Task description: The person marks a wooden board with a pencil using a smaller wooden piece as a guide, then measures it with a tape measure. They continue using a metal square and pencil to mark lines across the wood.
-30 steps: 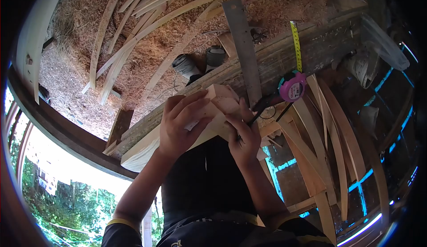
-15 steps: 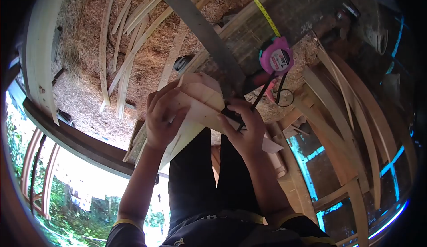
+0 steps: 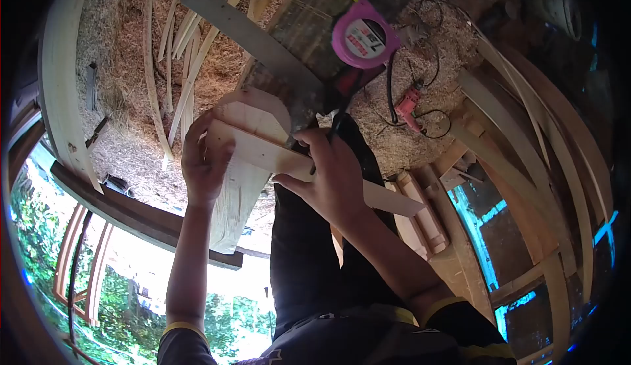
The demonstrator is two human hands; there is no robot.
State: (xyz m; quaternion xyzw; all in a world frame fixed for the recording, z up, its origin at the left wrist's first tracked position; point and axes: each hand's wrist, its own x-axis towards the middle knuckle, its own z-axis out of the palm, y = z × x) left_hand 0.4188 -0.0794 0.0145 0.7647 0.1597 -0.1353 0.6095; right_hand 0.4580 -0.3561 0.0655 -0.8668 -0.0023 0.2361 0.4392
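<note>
A flat wooden strip (image 3: 253,151) lies at a slant across a pale board (image 3: 240,197) with a rounded end. My left hand (image 3: 205,161) is closed around the strip's left end, thumb on its face. Further along, my right hand (image 3: 332,177) grips the strip between thumb and fingers; something thin and dark shows by its fingers, too hidden to name. Just beyond my hands lies a hand saw, its grey blade (image 3: 253,43) pointing up-left and its handle (image 3: 348,83) red and dark. A pink tape measure (image 3: 361,35) sits past the handle, yellow tape extended.
Long thin wood strips (image 3: 194,69) lie over shavings on the left. A red power drill (image 3: 409,108) with a cord rests on sawdust at right. Long curved boards (image 3: 519,161) fill the right side, with wooden blocks (image 3: 420,214) beside my leg.
My view has shifted, and the saw, tape measure and drill appear in different places. Both hands and the strip have moved left in view; more of the strip shows right of my right hand.
</note>
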